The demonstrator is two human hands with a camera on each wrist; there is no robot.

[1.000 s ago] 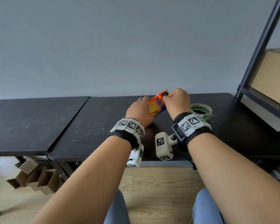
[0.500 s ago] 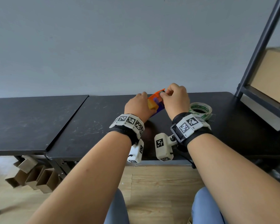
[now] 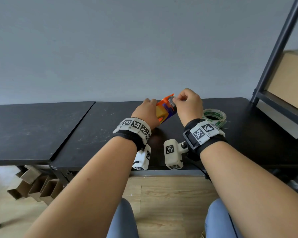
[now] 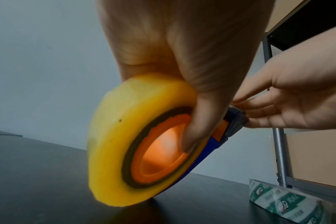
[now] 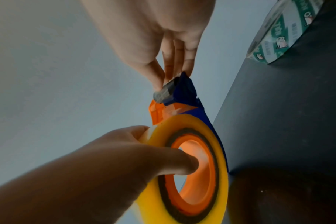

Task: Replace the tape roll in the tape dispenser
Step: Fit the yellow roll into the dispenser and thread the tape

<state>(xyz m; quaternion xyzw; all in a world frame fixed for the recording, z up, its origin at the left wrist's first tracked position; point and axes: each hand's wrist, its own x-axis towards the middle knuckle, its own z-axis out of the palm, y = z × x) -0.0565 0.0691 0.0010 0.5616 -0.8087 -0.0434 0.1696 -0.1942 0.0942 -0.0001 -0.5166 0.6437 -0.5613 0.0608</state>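
- The tape dispenser (image 3: 167, 107), orange and blue, is sitting tilted over the dark desk (image 3: 110, 134), its cutter end raised toward the wall and its round end low, close to the desk top.
- A yellow tape roll (image 4: 125, 136) is sitting on the dispenser's orange hub (image 5: 197, 174), with a dark core ring between them.
- The left hand (image 3: 147, 114) is forming a grip clamped on the roll: the thumb (image 4: 197, 121) is reaching into the hub opening and the fingers are wrapping the outer edge.
- The right hand (image 3: 189, 105) is pinching at the grey cutter end (image 5: 165, 92) of the dispenser, fingertips (image 5: 157, 78) together on it; whether they are holding tape there I cannot tell.
- A second roll, green and white printed (image 3: 214, 117), is lying flat on the desk just right of the right wrist, apart from the dispenser.
- The desk's front edge is running under both wrists; its left edge is meeting a second dark desk (image 3: 33, 131).
- A dark metal shelf frame (image 3: 279, 48) is standing at the desk's right end, carrying a cardboard box (image 3: 291, 79).
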